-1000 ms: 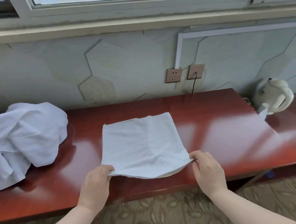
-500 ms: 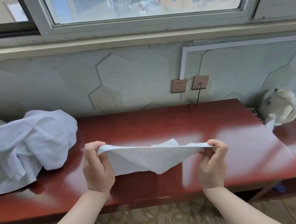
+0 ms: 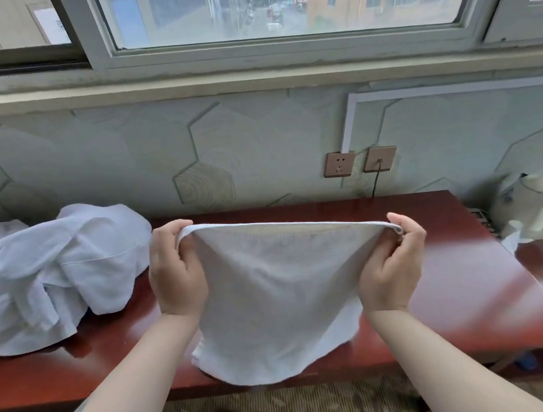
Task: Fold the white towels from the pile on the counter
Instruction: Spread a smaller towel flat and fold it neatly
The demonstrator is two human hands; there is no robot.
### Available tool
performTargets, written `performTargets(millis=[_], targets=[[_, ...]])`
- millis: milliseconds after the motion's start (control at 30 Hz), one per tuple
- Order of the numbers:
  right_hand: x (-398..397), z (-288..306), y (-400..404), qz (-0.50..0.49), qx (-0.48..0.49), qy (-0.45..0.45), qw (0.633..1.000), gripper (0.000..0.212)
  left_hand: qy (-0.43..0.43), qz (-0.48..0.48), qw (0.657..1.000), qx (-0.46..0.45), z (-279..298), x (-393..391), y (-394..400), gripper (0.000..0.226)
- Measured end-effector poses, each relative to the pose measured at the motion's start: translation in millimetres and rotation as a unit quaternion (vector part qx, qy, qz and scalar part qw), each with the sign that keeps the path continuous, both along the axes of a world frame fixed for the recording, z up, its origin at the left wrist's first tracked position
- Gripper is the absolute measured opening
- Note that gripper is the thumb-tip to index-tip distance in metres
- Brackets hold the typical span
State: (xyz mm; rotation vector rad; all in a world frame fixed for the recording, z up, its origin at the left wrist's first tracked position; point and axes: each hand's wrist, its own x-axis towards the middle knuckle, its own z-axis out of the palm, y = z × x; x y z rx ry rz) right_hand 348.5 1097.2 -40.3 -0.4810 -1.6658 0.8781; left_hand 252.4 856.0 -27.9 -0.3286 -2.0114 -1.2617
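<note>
Both hands hold one white towel [image 3: 275,295] up above the red counter [image 3: 463,284]. The left hand [image 3: 175,273] grips the towel's top left corner, fingers curled over the hem; the right hand [image 3: 392,266] pinches the top right corner between thumb and fingers. The top edge runs taut between the hands, and the cloth hangs down in a rounded sag, its lower edge draping over the counter's front edge. The pile [image 3: 48,276] of white towels lies crumpled on the counter to the towel's left, just beside the left hand. A pale kettle [image 3: 533,209] stands at the counter's right end, well apart from the towel. Behind the counter, two sockets [image 3: 359,161] sit on the wall, a cord running down from one.
</note>
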Motion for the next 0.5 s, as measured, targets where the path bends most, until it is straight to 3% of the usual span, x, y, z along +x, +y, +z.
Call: performTargets(millis=[100, 333, 500], targets=[[-23.4, -11.6, 10.3, -0.027, -0.004, -0.083, 0.996, 0.026, -0.106, -0.013, 0.994, -0.003, -8.2, -27.4, -0.4, 0.013], [-72.4, -31.5, 25.1, 0.061, -0.133, -0.245, 0.958, 0.015, -0.277, -0.033, 0.96, 0.001, -34.4, -88.9, 4.3, 0.007], [-117.9, -41.4, 43.7, 0.042, -0.154, -0.345, 0.925, 0.016, -0.303, 0.043, 0.931, -0.199, -53.4, -139.4, 9.0, 0.013]])
